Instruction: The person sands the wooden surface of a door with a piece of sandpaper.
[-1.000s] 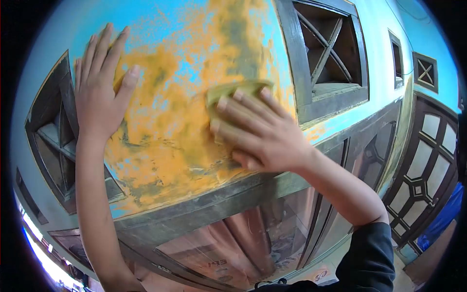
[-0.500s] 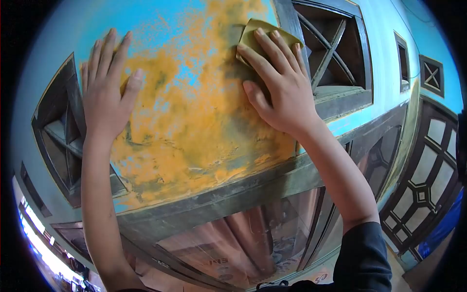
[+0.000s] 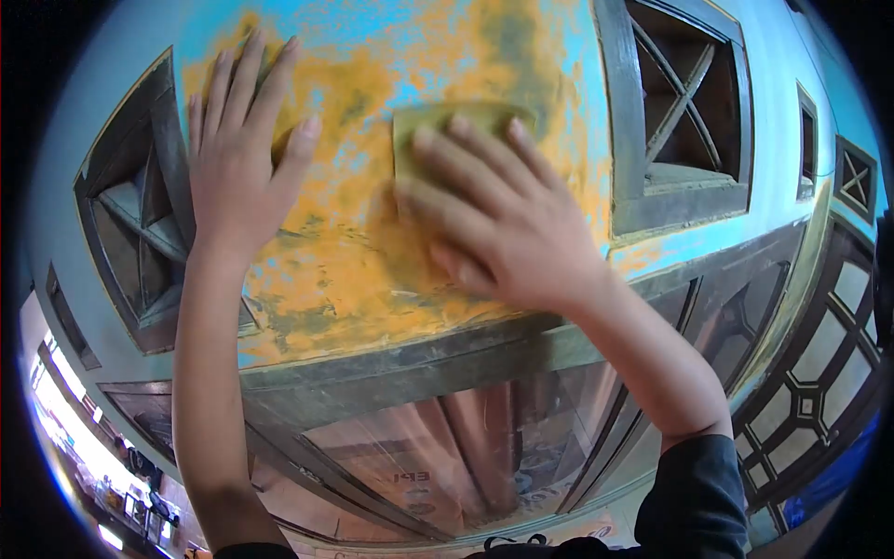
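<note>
My left hand (image 3: 240, 177) lies flat on the wall (image 3: 340, 270), fingers spread, holding nothing. The wall there is patchy orange and blue, with dark smudges. Further right, my right hand (image 3: 517, 219) presses a yellowish-green sheet of sandpaper (image 3: 407, 140) against the same patch. Its fingers lie across the sheet and are blurred by motion. The sheet's left and top edges show; the rest is hidden under the hand.
Dark wooden vents with crossed bars flank the patch, one left (image 3: 140, 224) and one right (image 3: 684, 102). A wooden beam (image 3: 419, 363) runs below it, above glass panes (image 3: 466, 456) with curtains behind. At far right stands a panelled door (image 3: 819, 373).
My right hand has slid the sandpaper left and down, away from the right vent. My left hand stays flat on the wall. The whole view has shifted slightly.
</note>
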### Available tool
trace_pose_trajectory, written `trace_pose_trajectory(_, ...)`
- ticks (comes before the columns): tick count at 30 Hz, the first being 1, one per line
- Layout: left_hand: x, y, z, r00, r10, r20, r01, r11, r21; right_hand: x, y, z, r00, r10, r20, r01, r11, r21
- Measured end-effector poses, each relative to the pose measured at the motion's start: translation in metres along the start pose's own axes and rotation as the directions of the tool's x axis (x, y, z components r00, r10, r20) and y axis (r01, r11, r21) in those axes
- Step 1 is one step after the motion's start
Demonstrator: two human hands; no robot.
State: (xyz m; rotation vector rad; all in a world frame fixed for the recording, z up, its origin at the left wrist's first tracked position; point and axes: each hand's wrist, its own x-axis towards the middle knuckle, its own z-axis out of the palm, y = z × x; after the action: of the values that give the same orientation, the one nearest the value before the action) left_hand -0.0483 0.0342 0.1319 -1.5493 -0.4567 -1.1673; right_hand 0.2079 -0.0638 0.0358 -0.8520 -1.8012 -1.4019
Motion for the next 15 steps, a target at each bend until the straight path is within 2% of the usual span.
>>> trace_pose_trajectory(2,-0.011,0.014,-0.007,0.999,0.009,0.041,-0.009,1.0,-0.009,-0.036,0.002,-0.006,0.999,0.024,0.033,-0.023,1.0,-0.008)
trace_pose_trajectory(4,-0.021,0.031,-0.011,0.994,0.036,0.106,-0.038,0.999,0.01,-0.033,0.035,-0.024,0.98,0.179,-0.083,-0.19,0.972,-0.14)
trace_pose_trajectory(6,-0.019,0.044,-0.011,0.988,0.049,0.149,-0.052,0.999,0.014,-0.025,0.075,-0.03,0.942,0.234,-0.242,-0.277,0.947,-0.161)
trace_pose_trajectory(8,-0.006,0.062,-0.013,0.984,0.056,0.172,-0.059,0.998,0.01,-0.03,0.073,-0.035,0.966,0.196,-0.169,-0.218,0.969,-0.118)
trace_pose_trajectory(10,0.002,0.079,-0.012,0.971,0.103,0.216,-0.105,0.994,-0.003,-0.047,0.071,-0.041,0.996,-0.061,0.067,0.065,0.997,-0.053)
trace_pose_trajectory(11,0.007,0.088,-0.011,0.97,0.119,0.213,-0.116,0.993,-0.026,-0.055,0.081,-0.043,0.976,-0.186,0.114,0.192,0.98,-0.045)
trace_pose_trajectory(14,0.023,0.103,-0.006,0.966,0.163,0.202,-0.155,0.986,-0.053,-0.025,0.122,-0.054,0.988,-0.154,-0.003,0.152,0.98,-0.125)
trace_pose_trajectory(15,0.029,0.107,-0.006,0.965,0.169,0.199,-0.16,0.985,-0.062,-0.012,0.129,-0.057,0.991,-0.107,-0.08,0.085,0.967,-0.242)
